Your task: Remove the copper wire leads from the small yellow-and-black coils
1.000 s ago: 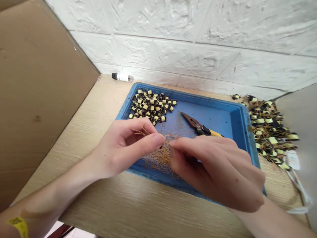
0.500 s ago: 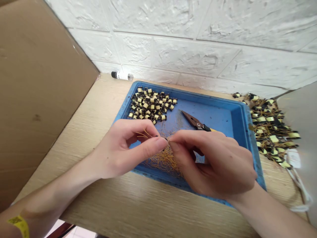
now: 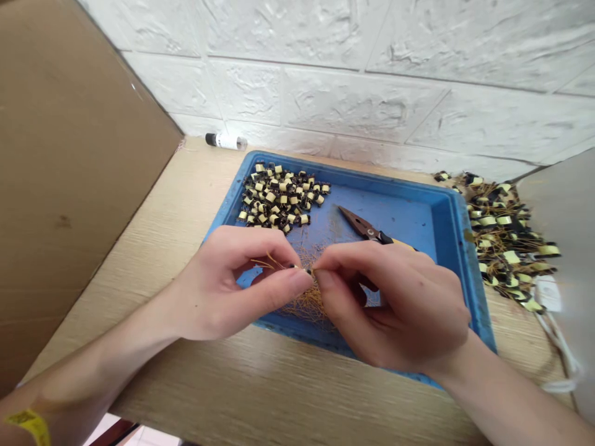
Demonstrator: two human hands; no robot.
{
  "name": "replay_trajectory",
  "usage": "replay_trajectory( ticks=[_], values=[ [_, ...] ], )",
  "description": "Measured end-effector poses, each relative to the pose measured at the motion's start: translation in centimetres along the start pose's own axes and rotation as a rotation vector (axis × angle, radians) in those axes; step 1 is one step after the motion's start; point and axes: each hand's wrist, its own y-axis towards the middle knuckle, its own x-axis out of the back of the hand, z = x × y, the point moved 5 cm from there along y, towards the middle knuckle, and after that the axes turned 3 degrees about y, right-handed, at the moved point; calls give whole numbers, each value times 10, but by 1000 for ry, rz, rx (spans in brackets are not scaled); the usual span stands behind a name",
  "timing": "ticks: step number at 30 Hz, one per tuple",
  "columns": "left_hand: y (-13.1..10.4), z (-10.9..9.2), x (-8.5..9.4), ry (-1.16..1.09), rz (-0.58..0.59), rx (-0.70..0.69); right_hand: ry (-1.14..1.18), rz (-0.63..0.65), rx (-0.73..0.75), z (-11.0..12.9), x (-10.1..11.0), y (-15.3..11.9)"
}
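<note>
Between the thumb and index finger of my left hand (image 3: pixel 232 288) is a small transformer (image 3: pixel 307 271), mostly hidden by the fingertips. Thin yellow-brown wire leads (image 3: pixel 264 262) stick out from it to the left. My right hand (image 3: pixel 395 297) has thumb and index finger pinched together at its right end, seemingly on a wire lead; the fingertips cover most of it. Both hands are over the front of a blue tray (image 3: pixel 449 193). Beneath them lies a heap of loose wire offcuts (image 3: pixel 307 305). Pliers (image 3: pixel 365 229) with dark jaws rest in the tray beyond my right hand.
Many transformers with trimmed leads (image 3: pixel 279 197) fill the tray's back left. Right of the tray lies a pile of long-leaded transformers (image 3: pixel 506 238), near a white cable (image 3: pixel 560 347). A small bottle (image 3: pixel 226 141) lies by the white wall (image 3: pixel 325 99). Cardboard (image 3: pixel 69 155) stands at left.
The fingertips have shifted slightly down, and a little more of the transformer shows between them. Both hands keep their pinch. The whole view has shifted slightly.
</note>
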Motion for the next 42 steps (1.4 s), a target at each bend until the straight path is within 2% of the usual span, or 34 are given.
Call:
replay_trajectory(
  ticks=[8,14,18,21,23,25,30,35,42],
  values=[
    [1,-2,0,45,0,-47,13,4,-34,-3,-3,0],
    [1,0,0,-17,5,-3,16,-39,-71,-5,-3,2],
    [1,-1,1,-47,3,11,78,-122,-170,-12,1,3],
    [2,-1,1,-64,2,13,246,-189,-293,-20,3,3],
    [2,0,2,-65,-9,10,421,-160,-385,-24,0,4],
    [2,0,2,-65,-22,7,601,-78,-459,-26,-4,6],
    [1,0,1,-80,-50,5,893,118,-511,-25,-13,9],
    [5,-3,3,-64,-50,33,1021,208,-480,-22,-16,7],
    [4,-4,5,-90,-55,38,1088,245,-518,-23,-18,5]
  ],
)
